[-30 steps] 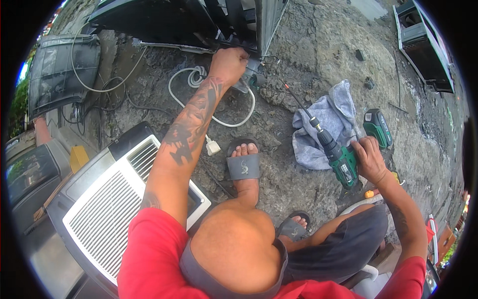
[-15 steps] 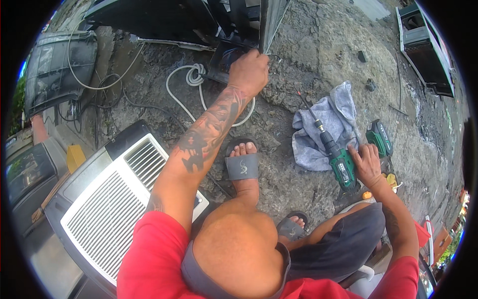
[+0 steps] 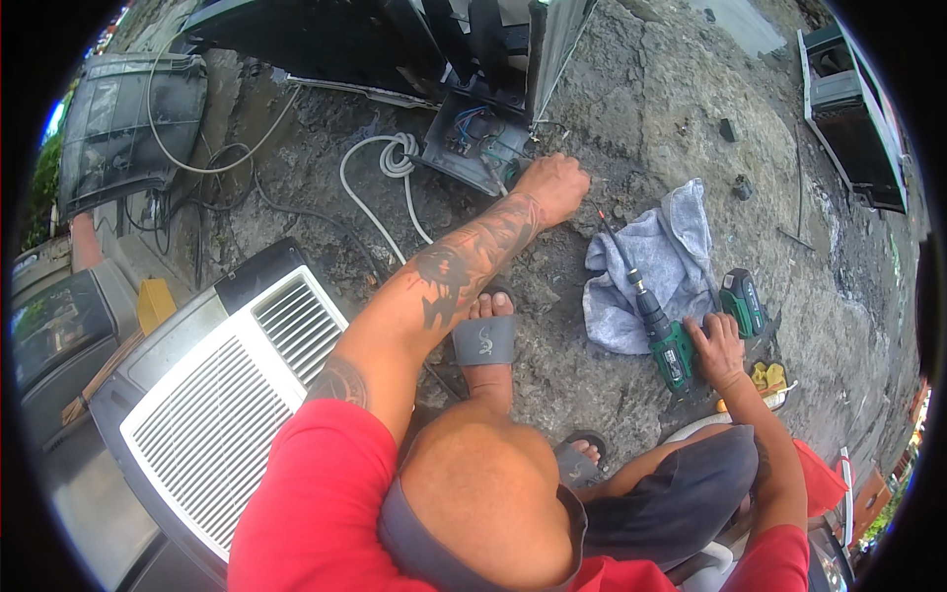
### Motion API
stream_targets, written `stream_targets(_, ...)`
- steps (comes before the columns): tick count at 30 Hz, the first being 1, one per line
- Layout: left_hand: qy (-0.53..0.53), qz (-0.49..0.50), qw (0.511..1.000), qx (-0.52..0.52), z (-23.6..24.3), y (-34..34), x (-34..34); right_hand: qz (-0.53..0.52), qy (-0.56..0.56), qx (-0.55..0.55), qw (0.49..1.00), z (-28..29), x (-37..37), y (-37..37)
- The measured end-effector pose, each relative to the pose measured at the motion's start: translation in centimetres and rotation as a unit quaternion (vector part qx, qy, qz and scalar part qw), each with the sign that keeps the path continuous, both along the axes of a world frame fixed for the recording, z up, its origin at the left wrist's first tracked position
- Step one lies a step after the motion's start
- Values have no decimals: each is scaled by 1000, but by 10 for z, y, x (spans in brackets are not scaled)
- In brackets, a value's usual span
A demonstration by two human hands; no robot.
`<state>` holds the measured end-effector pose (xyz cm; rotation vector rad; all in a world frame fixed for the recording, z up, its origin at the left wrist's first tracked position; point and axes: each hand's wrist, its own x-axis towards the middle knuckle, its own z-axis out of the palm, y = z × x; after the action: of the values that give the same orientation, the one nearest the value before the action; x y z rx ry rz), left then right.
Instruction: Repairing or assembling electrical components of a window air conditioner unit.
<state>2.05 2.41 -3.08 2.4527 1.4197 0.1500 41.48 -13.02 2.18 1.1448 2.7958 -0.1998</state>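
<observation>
Ground: one stretch of rough, grey, cracked stone or concrete (image 3: pixel 661 118), outdoors, bending toward the rim of the view.
Right hand: one hand (image 3: pixel 720 353), back upward, its fingers laid over the handle of the drill; whether they wrap right round it I cannot make out.
Drill: one green-and-black cordless drill (image 3: pixel 673 353), on its side, directly under the fingers and to the left of the palm.
Battery: one battery pack (image 3: pixel 742 301), just beyond the fingertips.
Bit: one long, thin driver bit (image 3: pixel 617 240) in the chuck, red at the tip, pointing away from the right hand toward the left.
Left hand: one hand (image 3: pixel 554 189), fingers curled narrow, fingertips hidden; I cannot say whether they pinch anything.
Wiring box: one grey box (image 3: pixel 449 166), just left of the left hand, with several coloured wires (image 3: pixel 469 123) inside; contact is unclear.
Cloth: one grey-blue towel (image 3: pixel 676 242), crumpled, between the two hands, beside the drill.
Cable: one white cable (image 3: pixel 397 158), loosely knotted, left of the box.
Housings: two, one dark metal housing (image 3: pixel 335 44) above the box, one metal casing (image 3: pixel 856 109) far right.
Grille: one white louvred panel (image 3: pixel 212 424), left of the left forearm.
Sandals: two grey slides (image 3: pixel 485 340), worn.
</observation>
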Motion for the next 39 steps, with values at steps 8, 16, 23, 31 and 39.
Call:
stream_targets(8, -498, 327, 748, -294, 63, -23, -47, -75, -119, -274, 951, 45, -64, 65)
stream_targets(16, -564, 328, 660, -371, 67, -20, -51, -251, 430, -254, 829, 39, -255, 148)
stream_targets(23, -582, 357, 600, -417, 76, -15, -96, -287, 470, -335, 765, 8, -296, 159)
stream_targets(31, 32, 285, 956, -57, 74, 14, -72, -452, 609, -468, 453, -34, -323, 172)
stream_targets(39, 154, 217, 963, -41, 80, 27, -77, -480, 565, -395, 543, -47, -339, 179)
